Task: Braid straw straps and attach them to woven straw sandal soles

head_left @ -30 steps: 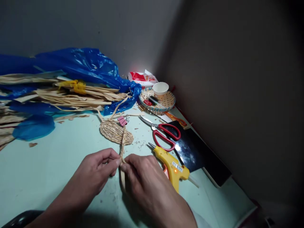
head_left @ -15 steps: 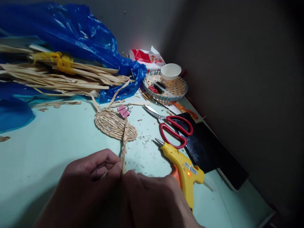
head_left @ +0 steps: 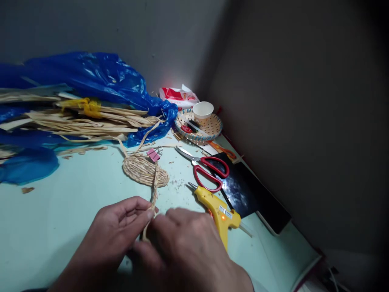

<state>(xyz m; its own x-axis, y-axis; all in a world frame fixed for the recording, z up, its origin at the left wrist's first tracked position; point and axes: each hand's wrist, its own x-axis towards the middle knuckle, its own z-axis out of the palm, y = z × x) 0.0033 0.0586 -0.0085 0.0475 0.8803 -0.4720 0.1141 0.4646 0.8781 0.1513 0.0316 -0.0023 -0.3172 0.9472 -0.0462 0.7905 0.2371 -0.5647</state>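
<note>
Left hand (head_left: 118,227) in a pinch, blurred right hand (head_left: 185,239) just beside.

The person's right hand (head_left: 188,243), which pinched the braid (head_left: 154,191) a second ago, has opened, its thumb now spread low and leftward and blurred. The loose strand (head_left: 145,233), which hung straight down then, now curves leftward. Both hands, shadowed half a second ago, are more brightly lit.

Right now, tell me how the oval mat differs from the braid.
The oval mat is broad; the braid is a narrow cord. The oval mat lies on the table, while the braid crosses it and runs to the left hand, which pinches it. Both are straw-coloured.
</note>
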